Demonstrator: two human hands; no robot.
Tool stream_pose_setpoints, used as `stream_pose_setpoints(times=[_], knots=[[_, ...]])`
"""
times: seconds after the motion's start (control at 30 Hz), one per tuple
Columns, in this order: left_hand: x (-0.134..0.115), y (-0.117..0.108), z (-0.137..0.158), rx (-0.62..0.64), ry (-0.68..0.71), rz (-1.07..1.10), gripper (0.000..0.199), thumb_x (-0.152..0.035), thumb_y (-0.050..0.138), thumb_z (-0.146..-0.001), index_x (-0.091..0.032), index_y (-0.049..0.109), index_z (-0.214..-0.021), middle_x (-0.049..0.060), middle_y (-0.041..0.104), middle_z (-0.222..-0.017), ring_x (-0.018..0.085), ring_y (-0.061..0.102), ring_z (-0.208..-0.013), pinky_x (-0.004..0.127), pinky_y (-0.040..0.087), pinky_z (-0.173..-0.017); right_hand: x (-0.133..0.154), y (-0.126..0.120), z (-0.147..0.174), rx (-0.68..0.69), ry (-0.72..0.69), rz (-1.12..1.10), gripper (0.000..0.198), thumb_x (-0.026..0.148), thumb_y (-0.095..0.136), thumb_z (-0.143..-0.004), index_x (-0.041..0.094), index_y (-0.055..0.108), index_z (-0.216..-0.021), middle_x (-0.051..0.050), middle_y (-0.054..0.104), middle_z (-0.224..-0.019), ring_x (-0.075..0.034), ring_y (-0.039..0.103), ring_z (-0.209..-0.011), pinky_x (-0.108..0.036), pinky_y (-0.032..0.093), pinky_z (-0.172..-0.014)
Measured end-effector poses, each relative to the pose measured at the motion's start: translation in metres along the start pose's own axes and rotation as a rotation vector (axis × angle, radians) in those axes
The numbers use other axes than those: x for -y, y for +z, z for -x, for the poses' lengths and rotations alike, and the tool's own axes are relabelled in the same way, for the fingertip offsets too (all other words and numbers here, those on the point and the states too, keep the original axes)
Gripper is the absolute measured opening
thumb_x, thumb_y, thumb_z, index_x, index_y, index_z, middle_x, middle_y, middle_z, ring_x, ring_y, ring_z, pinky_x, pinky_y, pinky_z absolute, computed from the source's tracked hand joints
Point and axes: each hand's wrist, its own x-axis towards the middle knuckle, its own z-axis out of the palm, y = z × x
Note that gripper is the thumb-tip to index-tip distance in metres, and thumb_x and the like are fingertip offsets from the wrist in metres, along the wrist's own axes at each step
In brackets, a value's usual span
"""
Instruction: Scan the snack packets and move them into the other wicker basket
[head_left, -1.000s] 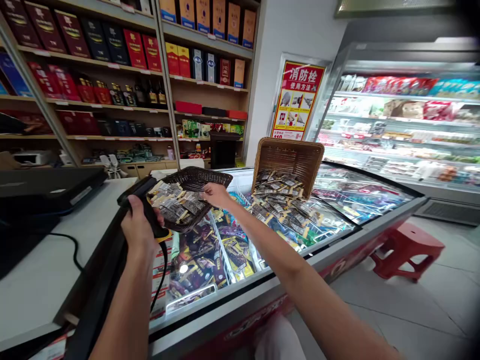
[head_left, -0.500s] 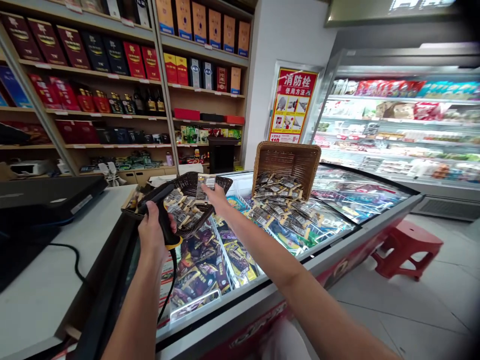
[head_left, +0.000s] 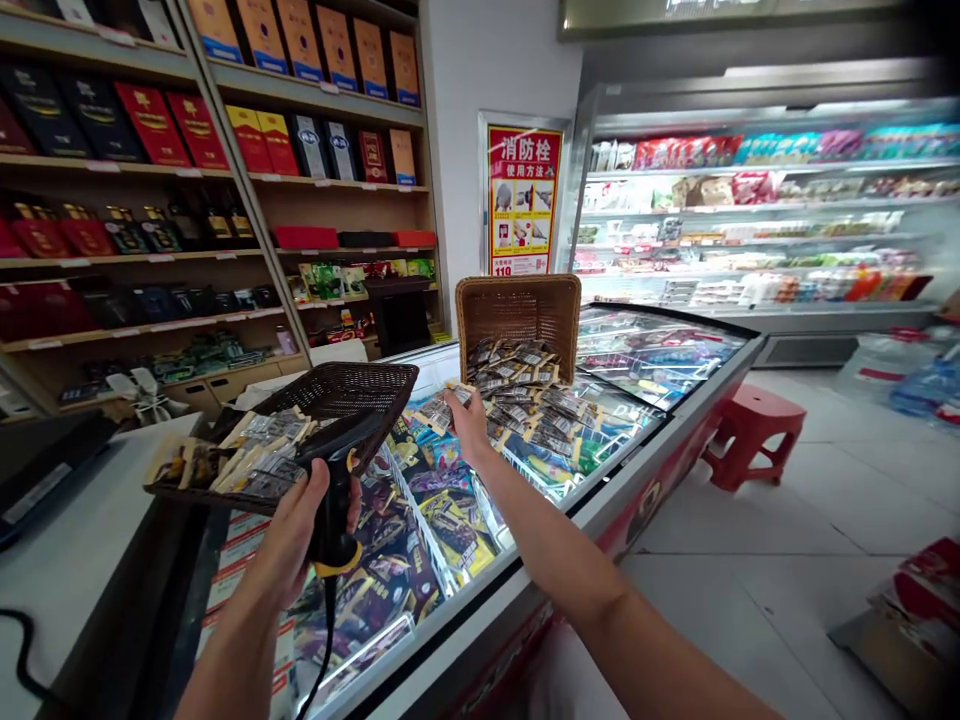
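My left hand is closed around the handle of a black barcode scanner with yellow trim and a cord hanging down. Behind the scanner sits a dark woven basket holding several small clear-and-brown snack packets. My right hand pinches a snack packet just left of a tan wicker basket. That basket lies tipped on its side, its opening facing me, with packets spilling out onto the glass freezer top.
A chest freezer with packaged ice creams under glass runs across the middle. To its right stands a red stool on the tiled floor. A white counter is at left. Shelves of boxes and a lit chiller line the back.
My right hand has moved with a packet from above the dark basket toward the tan basket. The view has turned right, and the scanner is now lower and nearer.
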Motion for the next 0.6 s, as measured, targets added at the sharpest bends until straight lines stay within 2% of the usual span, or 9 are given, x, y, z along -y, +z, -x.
stream_pose_setpoints(times=[0.1,0.23,0.4,0.6], knots=[[0.004,0.006,0.002,0.007,0.064,-0.050,0.071,-0.081,0.086,-0.066,-0.020,0.065,-0.097,-0.001,0.064,-0.073,0.012,0.050,-0.050,0.025,0.042,-0.043,0.004,0.000,-0.001,0.040,0.046,-0.064,0.044,0.053,0.079,-0.086,0.024,0.064,-0.117,0.009,0.044,-0.063,-0.013,0.043,-0.052,-0.025,0.035,-0.048],[0.007,0.011,0.003,0.070,0.137,-0.159,0.062,-0.078,0.082,-0.074,-0.021,0.065,-0.090,0.001,0.062,-0.070,0.014,0.052,-0.052,0.025,0.041,-0.043,0.005,-0.002,-0.004,0.063,0.057,-0.089,0.035,0.054,0.076,-0.090,0.027,0.058,-0.104,0.012,0.036,-0.059,-0.011,0.036,-0.048,-0.024,0.031,-0.047],[0.007,0.011,0.003,0.118,0.198,-0.330,0.058,-0.081,0.074,-0.079,-0.025,0.061,-0.072,0.002,0.057,-0.057,0.016,0.047,-0.048,0.027,0.040,-0.043,0.006,-0.005,-0.004,0.076,0.056,-0.109,0.028,0.047,0.072,-0.094,0.027,0.055,-0.105,0.014,0.033,-0.057,-0.011,0.034,-0.046,-0.025,0.029,-0.046],[0.007,0.015,0.006,0.135,0.167,-0.371,0.056,-0.078,0.075,-0.079,-0.025,0.061,-0.071,0.002,0.055,-0.053,0.017,0.047,-0.049,0.028,0.041,-0.044,0.012,-0.006,-0.002,0.079,0.073,-0.121,0.028,0.046,0.072,-0.094,0.028,0.056,-0.108,0.014,0.030,-0.058,-0.011,0.034,-0.047,-0.025,0.029,-0.047]])
